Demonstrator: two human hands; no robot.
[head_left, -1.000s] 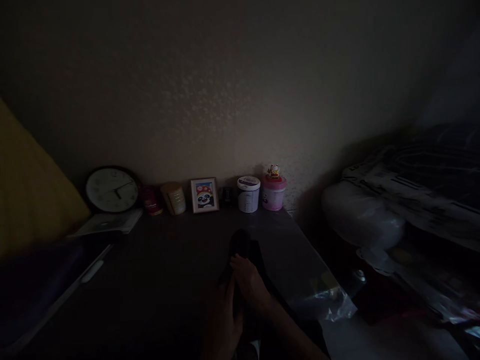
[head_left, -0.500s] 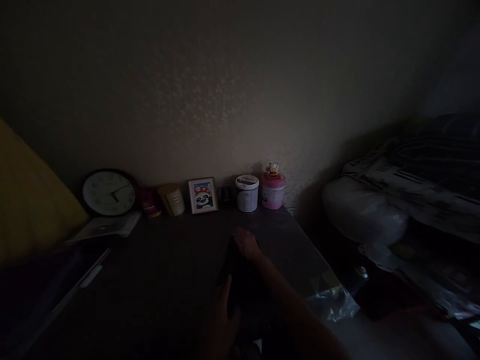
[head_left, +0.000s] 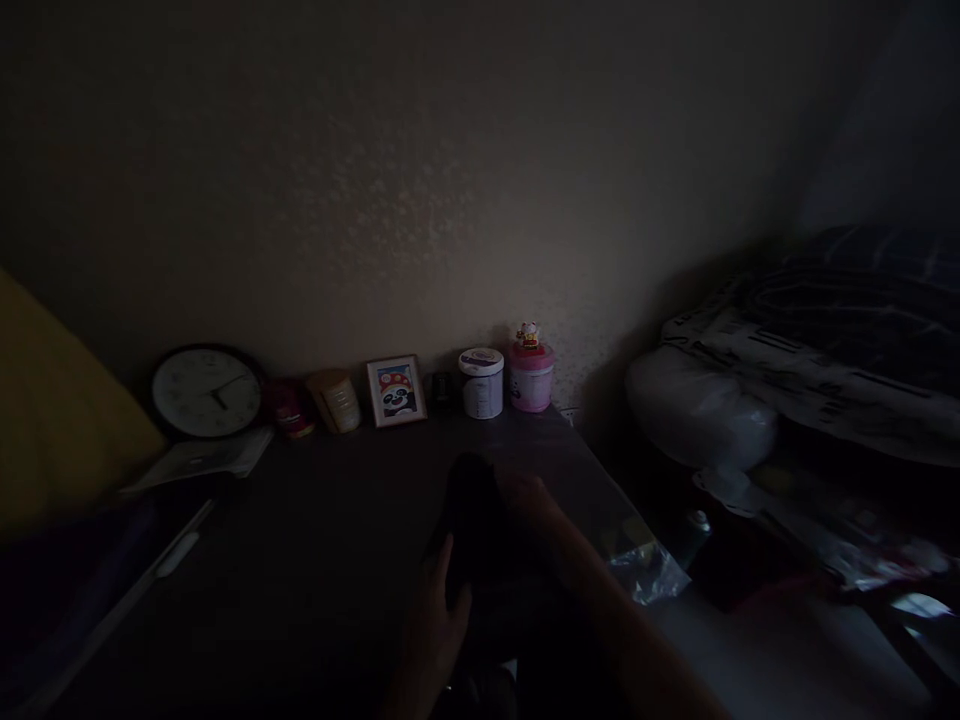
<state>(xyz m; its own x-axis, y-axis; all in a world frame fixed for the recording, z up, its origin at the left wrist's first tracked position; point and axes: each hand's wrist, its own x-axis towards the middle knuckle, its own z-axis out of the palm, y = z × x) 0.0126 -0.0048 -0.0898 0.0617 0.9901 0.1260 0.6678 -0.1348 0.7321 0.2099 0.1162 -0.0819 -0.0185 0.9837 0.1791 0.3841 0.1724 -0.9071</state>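
Very dim shot. One dark cloth item is lying on the worktop, right of centre and close to the near edge. Two hands are on it. The left hand is resting flat against its near left side, fingers stretched out straight and gripping nothing. The right hand is lying over its far right end; too dark to tell whether those fingers are curling or pinching.

Seven things are standing in one row along the wall:
- one round clock
- one red can
- one tan jar
- one framed panda picture
- one small dark object
- one white tub
- one pink tub, carrying one small figurine on its lid

One booklet is lying in front of the clock. One clear plastic bag is hanging off the worktop's right edge, near the right forearm. One yellow cushion is leaning at far left.
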